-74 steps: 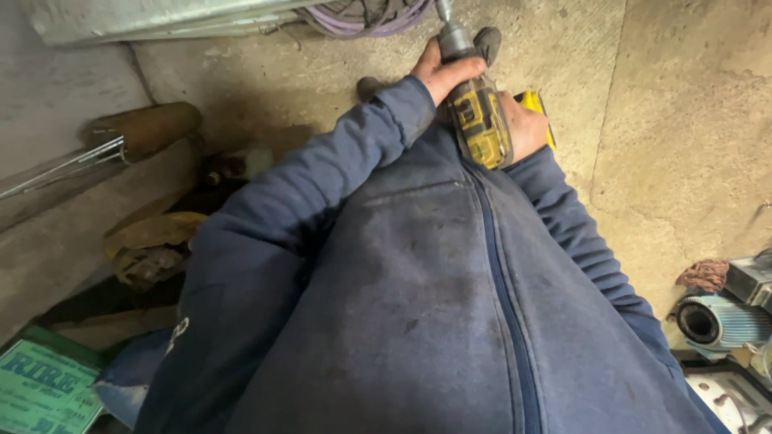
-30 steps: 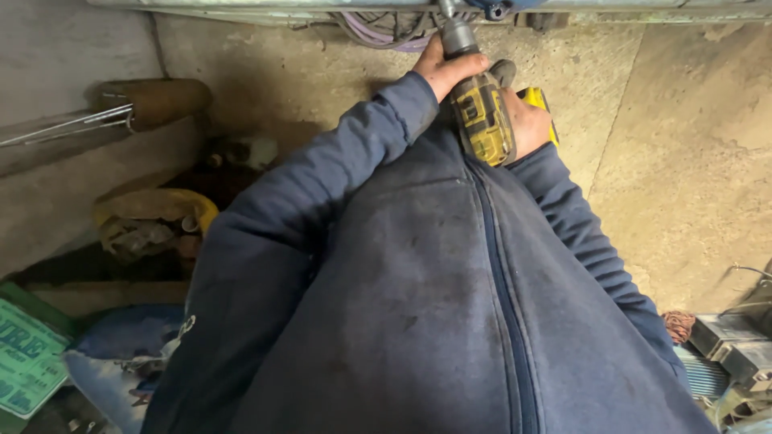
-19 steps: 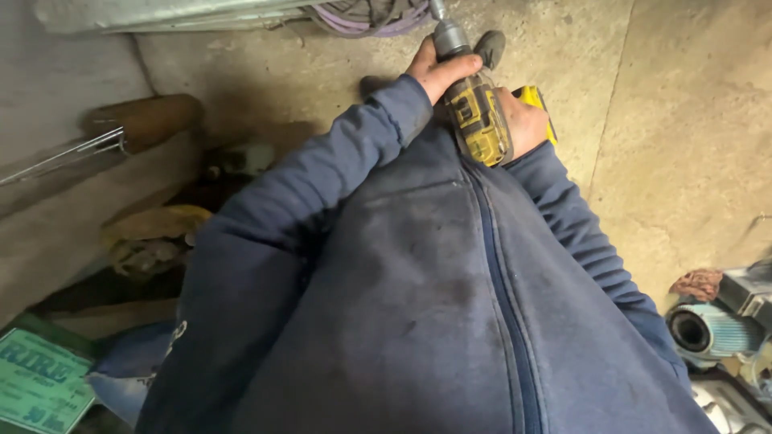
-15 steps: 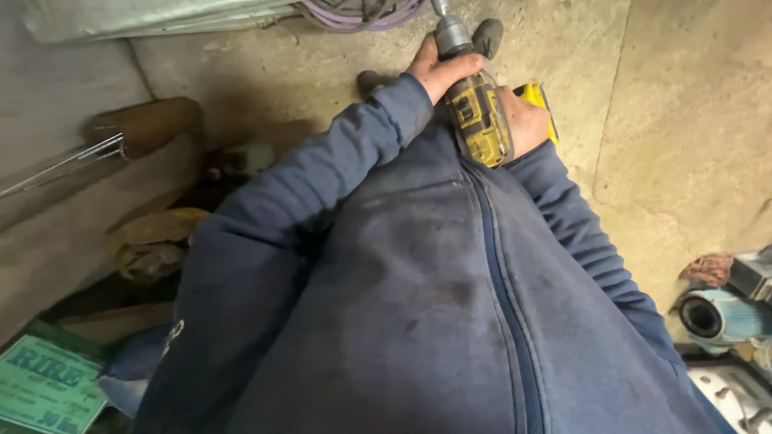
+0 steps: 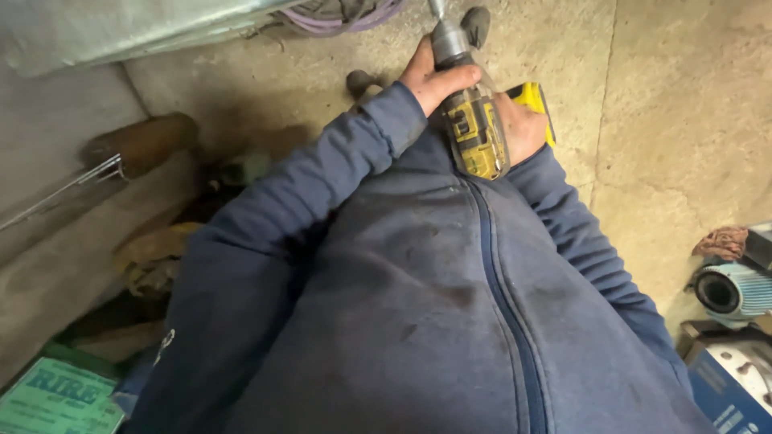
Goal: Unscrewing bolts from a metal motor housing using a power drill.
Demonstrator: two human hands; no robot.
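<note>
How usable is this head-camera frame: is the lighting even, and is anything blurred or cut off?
Head view: dim and uneven, deep shadow at left beside the sleeve; concrete floor brighter. Yellow drill and both hands, left hand and right hand, fairly sharp; the drill's tip is cut off at the top edge.

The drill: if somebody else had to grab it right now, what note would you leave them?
Left hand: wrapped round the front of the yellow drill, near its metal nose.
Right hand: on the drill's handle side, partly hidden.
The drill is held close against the blue jacket, tip pointing up out of view, above the concrete floor.
Done: drill gripped in both hands.
Left: cannot tell, the tip is out of view.
</note>
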